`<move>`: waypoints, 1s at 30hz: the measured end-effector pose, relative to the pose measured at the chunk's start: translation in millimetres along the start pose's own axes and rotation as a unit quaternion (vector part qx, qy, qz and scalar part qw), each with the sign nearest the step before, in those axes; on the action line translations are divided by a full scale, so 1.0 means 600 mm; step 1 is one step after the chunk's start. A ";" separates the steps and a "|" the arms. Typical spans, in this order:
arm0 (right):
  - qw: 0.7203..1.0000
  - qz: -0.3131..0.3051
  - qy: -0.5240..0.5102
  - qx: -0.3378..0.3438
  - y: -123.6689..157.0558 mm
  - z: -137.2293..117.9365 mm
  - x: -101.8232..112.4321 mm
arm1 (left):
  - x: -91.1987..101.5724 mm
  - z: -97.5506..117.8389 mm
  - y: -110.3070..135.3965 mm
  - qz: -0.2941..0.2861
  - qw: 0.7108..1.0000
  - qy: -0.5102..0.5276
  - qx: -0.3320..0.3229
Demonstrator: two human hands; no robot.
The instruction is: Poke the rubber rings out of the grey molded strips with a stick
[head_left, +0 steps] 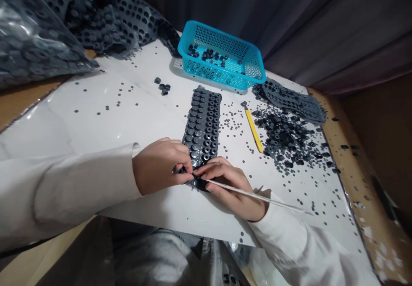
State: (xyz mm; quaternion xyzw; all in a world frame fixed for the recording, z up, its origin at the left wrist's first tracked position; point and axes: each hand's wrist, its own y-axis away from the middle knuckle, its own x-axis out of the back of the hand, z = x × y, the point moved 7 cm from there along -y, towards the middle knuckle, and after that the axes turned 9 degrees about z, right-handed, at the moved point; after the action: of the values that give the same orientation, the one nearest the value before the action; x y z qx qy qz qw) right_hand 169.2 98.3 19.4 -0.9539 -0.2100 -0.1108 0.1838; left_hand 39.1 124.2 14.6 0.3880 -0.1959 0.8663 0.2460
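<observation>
A dark grey moulded rubber sheet [202, 127] with rows of round raised knobs lies lengthwise on the white table. My left hand [162, 165] is closed at its near end, thumb and forefinger pinched together at the edge. Small dark pieces show inside the curled fingers. My right hand [233, 185] is closed around a thin, pale, stick-like tool [244, 191]. The tool's tip meets the near end of the sheet, close to the left fingertips. Its other end extends past my right wrist. My fingers hide what lies right at the tip.
A blue basket [222, 80] with small black pieces stands behind the sheet. To the right are a yellow-handled cutter [253, 129], a heap of black pieces [286, 135] and another sheet [292, 99]. A filled plastic bag [32, 41] and perforated sheets [138, 19] sit back left. Small discs lie scattered.
</observation>
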 end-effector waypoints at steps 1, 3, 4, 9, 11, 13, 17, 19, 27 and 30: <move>1.000 -0.003 0.001 -0.003 0.000 0.001 0.000 | 0.000 0.000 0.001 -0.002 1.000 -0.001 0.004; 1.000 -0.005 0.003 -0.013 0.000 0.002 0.000 | -0.001 0.000 0.002 -0.003 1.000 -0.004 0.009; 1.000 -0.006 0.003 -0.019 0.001 0.004 0.000 | -0.001 0.000 0.003 -0.003 1.000 -0.007 0.010; 1.000 -0.008 -0.001 -0.029 0.002 0.006 -0.002 | 0.000 0.004 0.003 -0.010 0.999 -0.045 0.003; 1.000 -0.005 -0.001 -0.021 0.002 0.004 -0.001 | -0.001 0.007 0.003 -0.016 0.998 -0.058 0.000; 1.000 -0.003 0.002 -0.012 0.003 0.003 0.000 | -0.002 0.008 0.004 -0.019 0.998 -0.067 -0.001; 1.000 -0.007 0.016 0.005 0.005 0.001 -0.001 | -0.003 0.009 0.005 0.007 0.997 -0.072 -0.013; 0.999 -0.012 0.026 0.021 0.006 0.000 -0.003 | -0.003 0.008 0.006 0.016 0.997 -0.071 -0.014; 0.985 -0.031 0.107 0.130 0.016 -0.009 -0.010 | -0.004 0.004 0.005 -0.018 0.999 -0.043 0.000; 0.977 -0.036 0.146 0.154 0.017 -0.011 -0.013 | -0.005 0.002 0.007 -0.018 0.999 -0.037 -0.004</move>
State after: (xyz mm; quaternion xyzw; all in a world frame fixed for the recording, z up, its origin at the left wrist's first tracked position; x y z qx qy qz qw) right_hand 166.3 84.0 20.3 -0.8794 -0.2298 -0.2217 0.3531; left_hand 38.8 119.6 12.5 0.4222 -0.2011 0.8461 0.2560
